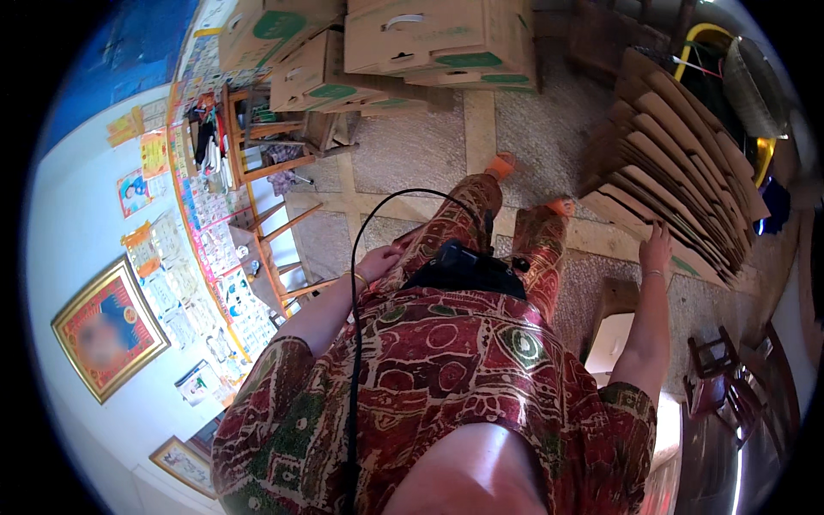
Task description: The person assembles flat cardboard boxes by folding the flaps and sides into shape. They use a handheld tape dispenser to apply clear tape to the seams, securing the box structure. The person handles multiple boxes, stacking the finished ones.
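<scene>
My right hand [657, 247] reaches out to the right, its fingers closed on the near edge of a flattened cardboard box [624, 204]. That piece belongs to a leaning row of several flattened brown boxes [687, 146], fanned out on the right. On the other side, my left hand [378, 260] rests at my thigh with curled fingers, seemingly pinching a fold of the patterned trouser leg [429, 243]; its fingertips are partly hidden. A black cable [354, 343] loops past the left wrist.
Closed cardboard boxes [438, 39] with green marks stand stacked ahead. A wooden rack [270, 129] and a paper-covered wall [137, 283] are at left. At right are a woven basket [755, 86] and small dark wooden chairs [717, 369]. A stool [611, 335] stands below my right arm.
</scene>
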The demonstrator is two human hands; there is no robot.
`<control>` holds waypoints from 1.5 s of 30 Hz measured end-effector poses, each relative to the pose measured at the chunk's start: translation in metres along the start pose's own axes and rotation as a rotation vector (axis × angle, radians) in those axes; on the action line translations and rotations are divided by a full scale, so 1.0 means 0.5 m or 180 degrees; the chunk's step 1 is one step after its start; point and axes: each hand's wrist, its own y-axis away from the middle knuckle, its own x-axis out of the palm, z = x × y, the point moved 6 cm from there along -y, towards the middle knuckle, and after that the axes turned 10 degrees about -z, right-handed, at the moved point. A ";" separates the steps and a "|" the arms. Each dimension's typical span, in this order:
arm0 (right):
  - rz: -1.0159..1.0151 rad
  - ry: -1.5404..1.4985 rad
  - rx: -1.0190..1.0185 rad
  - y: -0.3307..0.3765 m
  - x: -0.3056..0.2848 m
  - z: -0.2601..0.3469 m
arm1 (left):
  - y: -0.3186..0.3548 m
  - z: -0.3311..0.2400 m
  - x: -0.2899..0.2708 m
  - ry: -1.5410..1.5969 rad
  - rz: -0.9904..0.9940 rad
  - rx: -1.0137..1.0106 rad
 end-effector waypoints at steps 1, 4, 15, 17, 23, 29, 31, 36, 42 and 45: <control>0.0105 0.0123 -0.0022 0.002 -0.003 0.005 | 0.000 0.009 0.004 0.0030 -0.0010 -0.0067; 0.0244 0.0438 -0.0062 0.009 -0.014 0.006 | -0.001 -0.008 0.005 0.0120 0.0013 -0.0064; 0.0720 0.0598 0.0191 0.027 0.039 -0.041 | -0.006 -0.030 -0.026 0.0006 0.0093 -0.0080; 0.1062 0.0694 0.0359 0.042 0.032 -0.043 | -0.004 -0.042 -0.038 -0.0097 0.0138 -0.0079; 0.0916 0.0953 0.0165 0.081 0.066 -0.049 | -0.030 -0.069 -0.063 -0.0298 0.0133 0.0107; 0.0719 0.0812 0.0221 0.148 0.093 -0.067 | -0.089 -0.066 -0.052 -0.0164 0.0224 0.0212; 0.0557 0.0628 0.0295 0.183 0.101 -0.079 | -0.113 -0.056 -0.049 -0.0098 0.0230 0.0396; -0.0002 0.0352 0.0473 0.272 0.111 -0.114 | -0.168 -0.090 -0.021 -0.0305 0.0329 0.0664; -0.0647 -0.0637 0.1023 0.378 0.096 -0.133 | -0.261 -0.108 0.015 -0.0176 0.0425 0.0922; -0.0141 -0.0671 0.1353 0.428 0.090 -0.146 | -0.318 -0.134 0.012 -0.0073 0.0391 0.1002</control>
